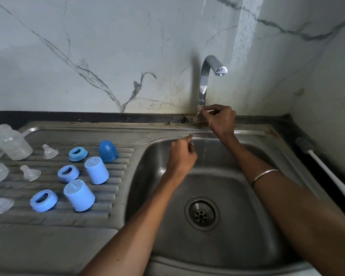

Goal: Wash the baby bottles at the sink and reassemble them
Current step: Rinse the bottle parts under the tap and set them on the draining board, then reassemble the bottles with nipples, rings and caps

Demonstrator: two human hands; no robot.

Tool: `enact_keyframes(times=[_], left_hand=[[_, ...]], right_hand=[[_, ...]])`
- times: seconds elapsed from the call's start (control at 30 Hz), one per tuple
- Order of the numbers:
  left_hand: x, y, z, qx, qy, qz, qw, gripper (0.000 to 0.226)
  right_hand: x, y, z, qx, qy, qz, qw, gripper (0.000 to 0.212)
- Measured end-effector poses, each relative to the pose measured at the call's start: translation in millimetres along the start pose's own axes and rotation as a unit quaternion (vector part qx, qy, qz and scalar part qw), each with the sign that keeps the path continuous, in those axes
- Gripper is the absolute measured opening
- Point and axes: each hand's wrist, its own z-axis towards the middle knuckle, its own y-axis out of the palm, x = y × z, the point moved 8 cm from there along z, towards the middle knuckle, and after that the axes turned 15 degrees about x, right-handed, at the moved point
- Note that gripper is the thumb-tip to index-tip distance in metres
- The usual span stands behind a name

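On the ribbed drainboard [116, 188] lie clear bottles [11, 143], clear teats [49, 152], three blue collar rings [78, 154] and blue caps [97, 170], all apart from each other. My right hand [219, 118] pinches the handle at the base of the chrome tap [204, 82]. A thin stream of water [205, 150] falls into the steel sink [237, 196]. My left hand [181, 154] hovers over the basin beside the stream, fingers loosely curled, index pointing out, holding nothing.
A bottle brush with a white handle [331, 176] lies on the dark counter right of the sink. The drain [202, 213] sits at the basin's middle. A marble wall stands behind the tap.
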Motion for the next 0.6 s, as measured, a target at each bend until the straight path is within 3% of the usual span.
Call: enact_keyframes(times=[0.23,0.6], left_hand=[[5.7,-6.9,-1.9,0.003,0.0,0.007,1.0,0.04],[26.3,-29.5,-23.2,-0.028,-0.005,0.005,1.0,0.036]], right_hand=[[6.8,-3.0,-3.7,-0.053,-0.004,-0.044,0.998,0.016],[-12.8,-52.6,-41.4,-0.088,-0.02,-0.091,0.992,0.018]])
